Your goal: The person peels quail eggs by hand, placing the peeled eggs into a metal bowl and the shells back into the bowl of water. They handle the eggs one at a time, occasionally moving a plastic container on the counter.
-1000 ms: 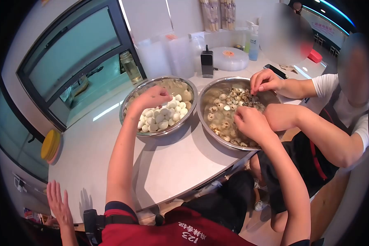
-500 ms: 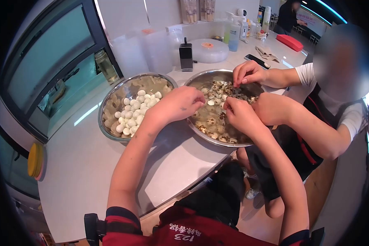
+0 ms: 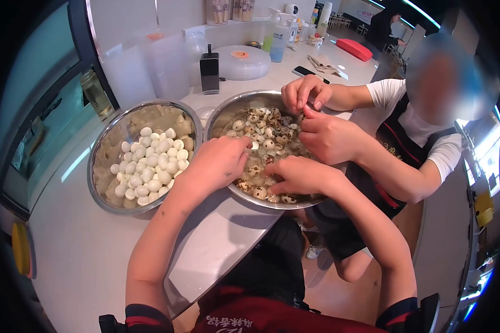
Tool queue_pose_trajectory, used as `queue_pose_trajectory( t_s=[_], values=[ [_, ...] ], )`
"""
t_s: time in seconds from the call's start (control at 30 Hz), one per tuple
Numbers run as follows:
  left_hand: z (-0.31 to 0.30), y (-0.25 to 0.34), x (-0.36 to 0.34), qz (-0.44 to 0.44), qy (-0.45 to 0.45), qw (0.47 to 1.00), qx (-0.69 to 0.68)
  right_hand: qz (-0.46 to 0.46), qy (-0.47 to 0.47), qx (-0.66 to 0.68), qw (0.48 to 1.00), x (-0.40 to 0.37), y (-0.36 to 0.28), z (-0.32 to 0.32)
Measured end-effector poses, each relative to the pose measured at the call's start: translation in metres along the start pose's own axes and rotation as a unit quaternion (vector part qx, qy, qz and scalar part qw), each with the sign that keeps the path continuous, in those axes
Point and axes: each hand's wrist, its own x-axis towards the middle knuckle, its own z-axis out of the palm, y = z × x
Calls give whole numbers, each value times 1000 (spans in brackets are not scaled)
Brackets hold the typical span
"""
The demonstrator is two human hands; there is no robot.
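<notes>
Speckled quail eggs [image 3: 259,192] lie in water in a steel bowl [image 3: 301,204] in front of me. My left hand [image 3: 223,160] is over this bowl's left rim, fingers curled around a pale egg that shows only in part at the fingertips. Reaching in from the right, my right hand [image 3: 303,175] has its fingers apart among the speckled eggs near the bowl's front. Peeled white eggs [image 3: 150,161] are heaped in a second steel bowl [image 3: 101,191] on the left. Across the first bowl, a co-worker's two hands [image 3: 329,136] meet at the fingertips; what they pinch is too small to tell.
Behind the bowls stand a black box [image 3: 209,71], stacked plastic lids [image 3: 243,64], spray bottles [image 3: 278,41], a phone [image 3: 310,74], a cloth [image 3: 324,65] and a red case [image 3: 354,49]. The co-worker [image 3: 422,133] sits close on the right. Another person stands far back.
The view has shifted right, so the bowls appear further left. My right hand has lowered and its fingers have spread among the eggs. The co-worker's hands have come together.
</notes>
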Motion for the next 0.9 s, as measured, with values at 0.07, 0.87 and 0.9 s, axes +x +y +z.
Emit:
queue_pose_trajectory(
  t_s=[0.07,0.87,0.9],
  values=[
    [0,-1,0,14,-8,1000,12,-9,5,30,1000,2,1,1],
    [-7,4,2,0,-50,978,-204,-148,244,79,955,-7,-4,1],
    [-8,5,4,-3,-121,961,-249,-146,244,77,956,-11,-3,1]
  ],
)
